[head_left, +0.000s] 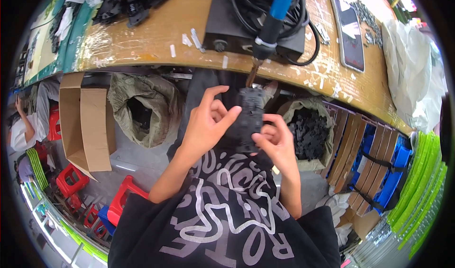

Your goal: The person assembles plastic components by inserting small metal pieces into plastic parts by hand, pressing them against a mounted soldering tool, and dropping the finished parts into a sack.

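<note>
Black plastic part (pixel 250 119) held up below the bench edge (pixel 189 62), pinched by left hand (pixel 208 123) and right hand (pixel 277 142) fingers. Hot soldering iron tip (pixel 253 74) just above. Could burn fingers. Could slip, fall to floor.

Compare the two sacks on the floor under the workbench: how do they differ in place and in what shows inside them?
The left sack sits beside the cardboard box, left of the person's hands; the right sack sits just right of the right hand. The right sack is heaped with black plastic parts; the left sack's mouth looks dark and sunken, with little showing inside. Both are olive-grey woven sacks with rolled-down rims.
</note>
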Action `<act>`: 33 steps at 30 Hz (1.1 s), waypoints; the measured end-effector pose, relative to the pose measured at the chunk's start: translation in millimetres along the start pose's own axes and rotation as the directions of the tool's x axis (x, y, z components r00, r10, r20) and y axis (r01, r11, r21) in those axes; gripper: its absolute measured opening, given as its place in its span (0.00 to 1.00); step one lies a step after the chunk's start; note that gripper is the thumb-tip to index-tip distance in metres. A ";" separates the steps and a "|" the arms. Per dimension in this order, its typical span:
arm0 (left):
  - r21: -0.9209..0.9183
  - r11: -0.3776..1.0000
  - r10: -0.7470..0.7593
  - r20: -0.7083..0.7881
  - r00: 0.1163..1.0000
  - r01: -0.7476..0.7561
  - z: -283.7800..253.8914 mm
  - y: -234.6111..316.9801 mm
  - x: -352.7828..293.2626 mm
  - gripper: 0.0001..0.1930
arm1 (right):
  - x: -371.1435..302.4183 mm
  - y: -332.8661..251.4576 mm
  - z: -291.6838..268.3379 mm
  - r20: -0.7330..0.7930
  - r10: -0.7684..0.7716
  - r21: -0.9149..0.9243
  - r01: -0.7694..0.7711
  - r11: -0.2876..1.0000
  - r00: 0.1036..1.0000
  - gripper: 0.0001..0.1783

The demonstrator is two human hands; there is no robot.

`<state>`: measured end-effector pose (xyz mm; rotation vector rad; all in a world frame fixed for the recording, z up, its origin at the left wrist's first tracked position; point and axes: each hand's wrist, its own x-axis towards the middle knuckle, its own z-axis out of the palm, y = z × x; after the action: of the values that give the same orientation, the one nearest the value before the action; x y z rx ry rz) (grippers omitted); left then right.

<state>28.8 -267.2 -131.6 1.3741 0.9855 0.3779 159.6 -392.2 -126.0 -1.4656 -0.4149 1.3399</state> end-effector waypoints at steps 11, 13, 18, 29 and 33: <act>0.070 0.954 0.275 -0.591 0.759 -0.291 -105.2 36.7 14.6 0.08 | 6.8 183.2 -225.1 -0.904 -0.085 -0.306 -0.494 0.814 0.419 0.24; 0.115 0.935 0.335 -0.592 0.733 -0.334 -117.0 51.6 23.8 0.09 | -3.4 225.4 -258.7 -0.908 -0.220 -0.396 -0.557 0.730 0.357 0.24; 0.796 0.495 0.834 -0.322 0.449 -0.349 -142.8 75.9 58.0 0.15 | -0.7 191.9 -265.1 -0.871 -0.430 -0.489 -0.335 0.805 0.238 0.22; 0.987 -0.047 0.885 0.111 0.453 -0.151 -152.4 87.9 124.3 0.15 | 28.0 -114.3 -117.5 -0.438 -0.854 -0.750 0.410 0.519 0.279 0.16; 0.982 0.008 0.938 0.058 0.340 -0.189 -145.6 80.2 134.5 0.14 | 88.6 -144.2 -124.5 -0.211 -0.893 -0.963 0.071 0.260 0.398 0.34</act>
<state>19.2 -57.6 -90.3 2.9997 1.0726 1.3116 350.3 -322.2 -72.4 -2.2173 -1.0280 -0.3956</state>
